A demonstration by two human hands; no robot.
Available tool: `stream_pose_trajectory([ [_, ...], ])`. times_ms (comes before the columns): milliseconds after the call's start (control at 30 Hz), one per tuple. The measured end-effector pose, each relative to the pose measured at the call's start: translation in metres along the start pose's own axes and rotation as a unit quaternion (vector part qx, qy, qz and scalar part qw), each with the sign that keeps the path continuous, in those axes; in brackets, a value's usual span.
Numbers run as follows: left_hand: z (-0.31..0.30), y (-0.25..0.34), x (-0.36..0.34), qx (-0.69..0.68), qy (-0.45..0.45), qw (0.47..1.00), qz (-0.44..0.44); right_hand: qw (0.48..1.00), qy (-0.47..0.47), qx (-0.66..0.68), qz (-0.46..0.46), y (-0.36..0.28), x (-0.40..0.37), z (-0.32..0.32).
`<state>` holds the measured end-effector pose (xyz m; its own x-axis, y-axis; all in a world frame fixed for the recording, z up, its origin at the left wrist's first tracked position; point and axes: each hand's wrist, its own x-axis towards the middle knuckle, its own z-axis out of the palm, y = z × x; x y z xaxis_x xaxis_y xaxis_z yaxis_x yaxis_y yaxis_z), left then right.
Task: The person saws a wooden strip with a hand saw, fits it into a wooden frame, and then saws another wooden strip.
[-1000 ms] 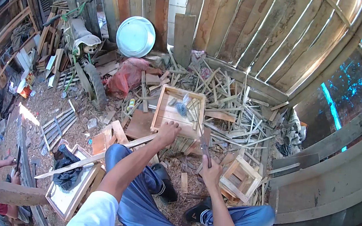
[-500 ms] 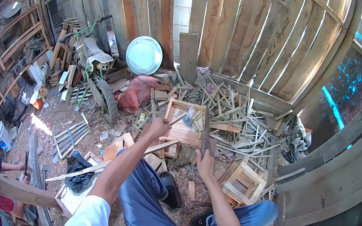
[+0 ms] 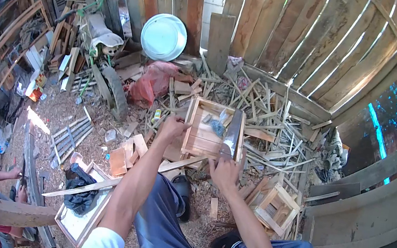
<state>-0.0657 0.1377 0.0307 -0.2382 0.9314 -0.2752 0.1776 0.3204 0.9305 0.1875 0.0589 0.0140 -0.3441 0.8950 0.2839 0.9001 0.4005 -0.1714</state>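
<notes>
A shallow wooden box [image 3: 202, 150] stands in front of me, with a clear plastic bag of small bluish-grey pieces [image 3: 217, 127] inside. My left hand [image 3: 173, 127] is at the box's left side, its fingers closed on the rim. My right hand [image 3: 225, 172] is closed around the handle end of a hand saw [image 3: 232, 131], near the box's front right corner. The saw's broad metal blade points away from me and lies over the right part of the box. Its teeth are too small to make out.
Scrap wood strips [image 3: 276, 147] pile up behind and right. A small wooden frame [image 3: 278, 209] sits by my right knee. To the left are a long wood strip [image 3: 83, 188], a white-bottomed tray [image 3: 75, 221] with black cloth, and another person's arm [image 3: 7, 175].
My left hand no longer shows the short stick and is now at the box's rim. The saw has tilted and now lies over the box's right part. The view has shifted slightly.
</notes>
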Motion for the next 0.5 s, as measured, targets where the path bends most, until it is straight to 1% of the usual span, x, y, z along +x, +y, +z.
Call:
stream_pose_trajectory([
  [33,0.0,0.001,0.001,0.012,0.022,1.0,0.003,0.999,0.027,-0.008,0.015,-0.001,0.012,-0.004],
  [67,0.001,-0.003,0.003,0.009,0.023,1.0,-0.004,0.998,0.052,-0.014,0.03,-0.002,0.024,-0.009],
  [100,0.001,-0.009,0.007,0.018,0.057,0.998,0.01,0.999,0.03,0.003,0.037,-0.003,0.041,-0.015],
  [133,0.001,-0.014,0.01,0.028,0.091,0.995,0.025,0.999,0.036,0.032,0.022,0.001,0.063,-0.006],
  [167,0.0,-0.006,0.004,0.047,0.089,0.995,-0.008,0.997,0.042,0.062,0.007,0.006,0.085,0.006],
  [200,0.001,-0.014,0.007,0.047,0.09,0.995,-0.013,0.997,0.047,0.059,-0.03,0.011,0.107,0.02],
  [233,0.001,-0.024,0.011,0.036,0.097,0.995,0.006,0.995,0.053,0.057,-0.067,0.017,0.127,0.036],
  [267,0.002,-0.03,0.014,0.024,0.105,0.994,0.027,0.994,0.052,0.06,-0.069,0.023,0.145,0.053],
  [300,0.0,-0.015,0.002,0.045,0.111,0.993,0.017,0.994,0.056,0.031,-0.084,0.027,0.16,0.068],
  [333,0.001,-0.019,0.004,0.048,0.115,0.992,0.017,0.993,0.061,0.003,-0.099,0.028,0.173,0.077],
  [367,0.002,-0.023,0.006,0.045,0.116,0.992,0.021,0.993,0.063,0.007,-0.101,0.029,0.182,0.086],
  [400,0.002,-0.022,0.006,0.042,0.116,0.992,0.024,0.995,0.07,-0.013,-0.069,0.028,0.189,0.091],
  [433,0.002,-0.022,0.006,0.038,0.093,0.995,0.021,0.996,0.075,-0.034,-0.037,0.027,0.195,0.096],
  [467,0.003,-0.021,0.007,0.038,0.097,0.994,0.018,0.996,0.073,-0.031,-0.04,0.028,0.2,0.1],
  [500,0.003,-0.019,0.005,0.03,0.075,0.997,0.011,0.997,0.04,-0.053,-0.028,0.028,0.203,0.099],
])
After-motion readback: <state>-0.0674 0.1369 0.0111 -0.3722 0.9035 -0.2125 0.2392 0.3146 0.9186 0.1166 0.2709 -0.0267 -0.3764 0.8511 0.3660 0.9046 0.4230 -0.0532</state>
